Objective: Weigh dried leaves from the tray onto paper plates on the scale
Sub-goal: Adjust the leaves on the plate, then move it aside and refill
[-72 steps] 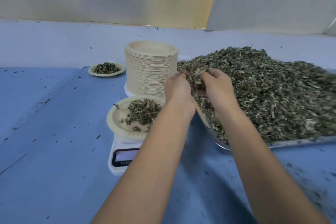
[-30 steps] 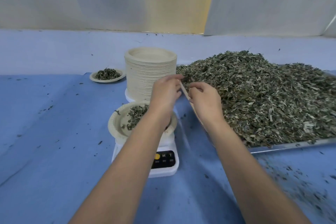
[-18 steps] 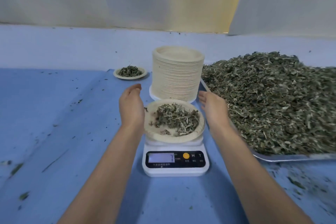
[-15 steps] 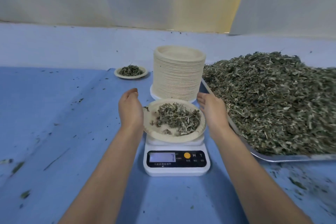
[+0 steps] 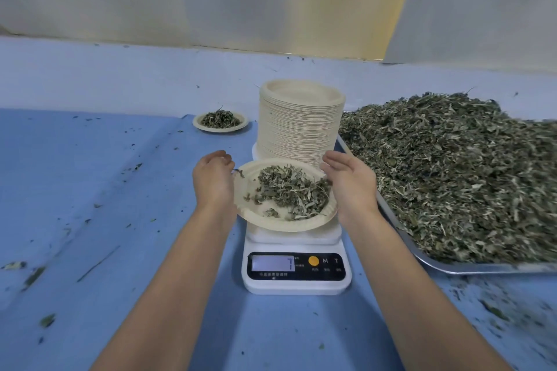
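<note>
A: Looking at the round beige paper plate (image 5: 301, 224) carrying the small heap of dried grey-green leaves (image 5: 289, 190). Sitting where?

B: Sitting on top of the white digital kitchen scale (image 5: 297, 285), leaning slightly toward the camera. Being lifted or resting flat, impossible to tell. Showing a 7 on the lit display (image 5: 272, 263).

A: And checking the left hand (image 5: 214, 181)?

B: Pressing up against the plate's left rim and covering that edge. Curling loosely at the fingers (image 5: 221, 156). Actually gripping the rim or merely touching it, impossible to tell from here.

A: Turning to the right hand (image 5: 352, 187)?

B: Standing edge-on at the plate's right rim, palm facing the leaves, fingers (image 5: 334, 159) stretching out nearly straight and wrapping round nothing. Touching the rim low down, by the look of it.

A: Looking for the source of the leaves?

B: Finding a big loose pile (image 5: 452, 172) of the same dried leaves, filling the wide silver metal tray (image 5: 482, 267) just right of the scale, close beside the right forearm.

A: Noticing anything else?

B: Seeing a tall stack of matching beige paper plates (image 5: 298, 129) directly behind the scale, just left of the tray. Seeing also a second small beige paper plate of leaves (image 5: 223, 130) further back on the left, well apart from both hands. Spotting crumbs of leaf scattered across the blue table cover (image 5: 90, 190).
</note>
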Demonstrator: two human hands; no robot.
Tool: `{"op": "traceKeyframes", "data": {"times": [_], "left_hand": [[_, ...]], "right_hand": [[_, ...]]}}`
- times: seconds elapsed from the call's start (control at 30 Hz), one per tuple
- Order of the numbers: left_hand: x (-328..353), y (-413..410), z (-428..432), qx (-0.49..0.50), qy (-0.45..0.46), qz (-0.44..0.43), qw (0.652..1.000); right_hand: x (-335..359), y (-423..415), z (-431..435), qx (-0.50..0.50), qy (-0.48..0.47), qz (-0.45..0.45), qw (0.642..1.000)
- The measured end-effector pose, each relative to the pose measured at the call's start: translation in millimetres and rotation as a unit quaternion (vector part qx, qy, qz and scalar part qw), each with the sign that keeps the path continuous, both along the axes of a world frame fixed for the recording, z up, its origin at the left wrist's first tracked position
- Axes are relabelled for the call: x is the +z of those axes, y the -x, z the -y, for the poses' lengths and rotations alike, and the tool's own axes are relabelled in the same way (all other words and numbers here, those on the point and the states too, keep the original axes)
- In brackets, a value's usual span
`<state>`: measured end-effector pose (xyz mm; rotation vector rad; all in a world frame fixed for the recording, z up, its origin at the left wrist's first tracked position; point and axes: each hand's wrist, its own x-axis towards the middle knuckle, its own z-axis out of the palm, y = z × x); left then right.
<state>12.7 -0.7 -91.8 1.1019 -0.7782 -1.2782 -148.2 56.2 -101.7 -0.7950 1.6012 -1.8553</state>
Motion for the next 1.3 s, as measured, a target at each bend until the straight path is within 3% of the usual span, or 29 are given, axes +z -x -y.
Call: {"op": "traceKeyframes", "data": {"times": [0.2,0.33,0.7,0.87,1.07,1.3], "left_hand": [[12.5,-22.7,9.1,-0.001,-0.006,-0.03,1.0],[20.1,-42.3,16.9,-0.019,-0.042,-0.002,0.999],[12.7,-104.3,45.3,-0.079,-0.1,0.125,0.984],[-3.7,-119.2,68.8,-0.073,-0.124,0.073,0.987],[-28.3,-94.0,100.9,0.031,-0.121,0.039,0.991],[-36.2,-59.5,134.4,0.115,-0.15,0.011,0.982]], "right_hand": [[10.0,-20.5,15.7,0.019,0.034,0.12,0.992],[14.0,-42.8,37.1,-0.003,0.05,0.144,0.988],[17.6,-103.5,106.0,-0.077,0.011,0.049,0.996],[17.8,-111.1,120.4,-0.017,-0.053,-0.055,0.997],[24.7,-115.6,134.7,0.05,-0.057,-0.106,0.991],[33.7,-114.5,142.8,0.055,-0.014,-0.11,0.992]]}}
